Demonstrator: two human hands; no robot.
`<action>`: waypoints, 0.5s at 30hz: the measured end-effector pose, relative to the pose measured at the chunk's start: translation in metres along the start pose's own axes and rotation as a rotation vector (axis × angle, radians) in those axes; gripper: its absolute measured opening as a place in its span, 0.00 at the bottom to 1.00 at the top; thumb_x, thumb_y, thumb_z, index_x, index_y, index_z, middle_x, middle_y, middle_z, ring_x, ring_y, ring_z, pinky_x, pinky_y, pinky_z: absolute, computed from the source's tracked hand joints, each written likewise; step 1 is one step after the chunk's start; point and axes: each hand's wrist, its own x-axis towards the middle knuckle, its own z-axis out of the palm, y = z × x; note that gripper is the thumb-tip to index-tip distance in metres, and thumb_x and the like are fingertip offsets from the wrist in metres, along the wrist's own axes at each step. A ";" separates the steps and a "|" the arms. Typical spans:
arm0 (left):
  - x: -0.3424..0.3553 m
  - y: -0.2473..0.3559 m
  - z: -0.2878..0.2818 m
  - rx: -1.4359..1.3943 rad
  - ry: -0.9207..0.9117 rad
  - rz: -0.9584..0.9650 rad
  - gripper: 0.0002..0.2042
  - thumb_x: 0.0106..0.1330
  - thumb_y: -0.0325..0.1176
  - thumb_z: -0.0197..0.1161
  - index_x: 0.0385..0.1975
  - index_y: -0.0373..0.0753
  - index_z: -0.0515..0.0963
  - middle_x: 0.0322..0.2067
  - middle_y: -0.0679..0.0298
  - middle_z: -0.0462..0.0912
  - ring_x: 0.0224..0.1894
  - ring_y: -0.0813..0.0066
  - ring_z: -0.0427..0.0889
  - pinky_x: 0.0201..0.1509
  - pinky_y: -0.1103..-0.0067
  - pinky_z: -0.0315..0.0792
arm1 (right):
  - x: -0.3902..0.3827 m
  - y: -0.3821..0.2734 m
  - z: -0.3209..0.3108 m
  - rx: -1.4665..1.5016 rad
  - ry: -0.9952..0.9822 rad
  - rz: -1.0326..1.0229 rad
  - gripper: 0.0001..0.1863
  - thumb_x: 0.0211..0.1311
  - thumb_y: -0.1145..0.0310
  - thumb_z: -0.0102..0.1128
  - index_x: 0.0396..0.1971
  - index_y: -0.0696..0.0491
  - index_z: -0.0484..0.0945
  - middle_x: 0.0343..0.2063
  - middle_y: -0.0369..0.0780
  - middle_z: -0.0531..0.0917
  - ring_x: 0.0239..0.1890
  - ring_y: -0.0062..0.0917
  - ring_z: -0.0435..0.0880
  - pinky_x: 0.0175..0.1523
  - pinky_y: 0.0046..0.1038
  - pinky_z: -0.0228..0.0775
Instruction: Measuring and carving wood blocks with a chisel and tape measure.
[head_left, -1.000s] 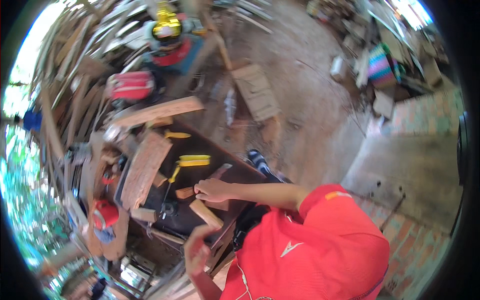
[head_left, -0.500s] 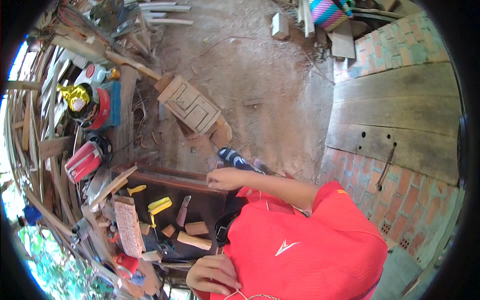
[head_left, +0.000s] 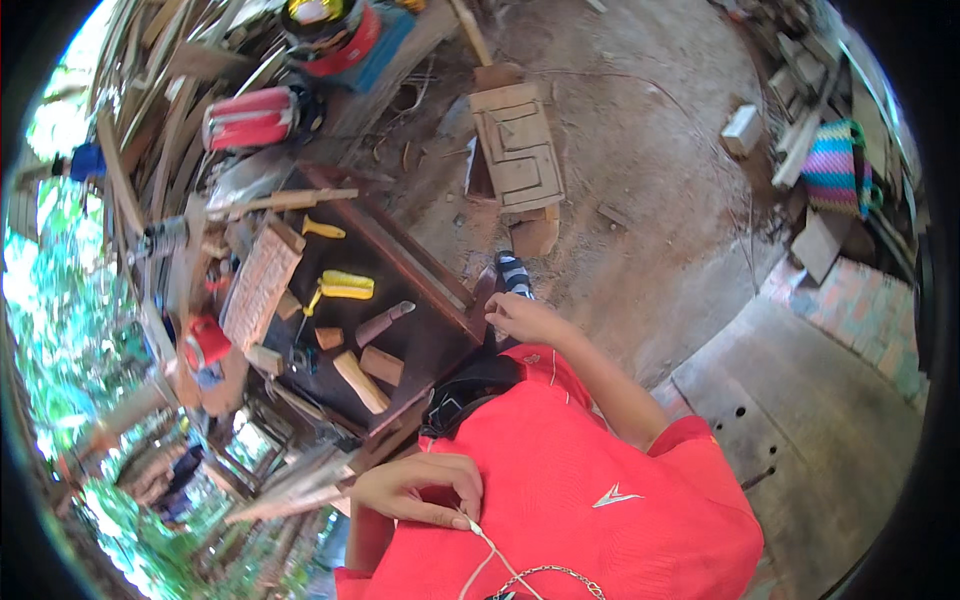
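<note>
My left hand (head_left: 425,490) is closed in front of the red shirt, pinching the end of a thin white cord (head_left: 483,535). My right hand (head_left: 525,318) hovers by the near right corner of a dark table (head_left: 440,325), its fingers curled; whatever they may hold is hidden. On the table lie a yellow-handled tool (head_left: 323,230), a yellow brush-like tool (head_left: 347,285), a tapered pinkish-brown piece (head_left: 385,324), and small wood blocks (head_left: 382,366). A longer pale wood strip (head_left: 360,382) rests beside the blocks. A thick, rough-carved wood block (head_left: 264,285) lies along the left side.
Beyond the table, a board with cut grooves (head_left: 517,148) sits on the dirt floor. A red cup (head_left: 205,342) stands at the left among scrap wood. A white block (head_left: 741,130) and a striped woven bag (head_left: 838,165) are at the far right.
My view has swung, so the table sits more centrally and the bag has shifted right. My left hand is raised with the cord end at its fingertips; my right hand stays by the table edge.
</note>
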 end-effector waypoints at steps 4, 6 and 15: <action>0.000 -0.012 0.014 -0.080 0.085 0.044 0.07 0.70 0.26 0.67 0.44 0.33 0.80 0.40 0.59 0.83 0.41 0.68 0.81 0.47 0.74 0.73 | 0.002 0.004 0.000 0.007 -0.043 -0.027 0.19 0.72 0.57 0.57 0.50 0.58 0.78 0.37 0.47 0.82 0.40 0.40 0.84 0.47 0.39 0.75; -0.003 -0.013 0.016 -0.133 0.071 -0.031 0.08 0.71 0.25 0.66 0.46 0.32 0.81 0.41 0.57 0.83 0.44 0.66 0.82 0.49 0.75 0.74 | 0.002 0.007 -0.003 0.018 -0.072 -0.016 0.19 0.72 0.57 0.58 0.50 0.58 0.78 0.36 0.47 0.82 0.40 0.39 0.83 0.47 0.39 0.75; 0.012 -0.010 0.022 -0.058 0.187 0.074 0.06 0.66 0.25 0.70 0.40 0.32 0.87 0.38 0.57 0.86 0.42 0.65 0.85 0.47 0.73 0.76 | -0.006 0.023 -0.020 -0.019 -0.110 0.004 0.20 0.72 0.58 0.57 0.52 0.59 0.78 0.36 0.47 0.84 0.40 0.37 0.84 0.47 0.37 0.75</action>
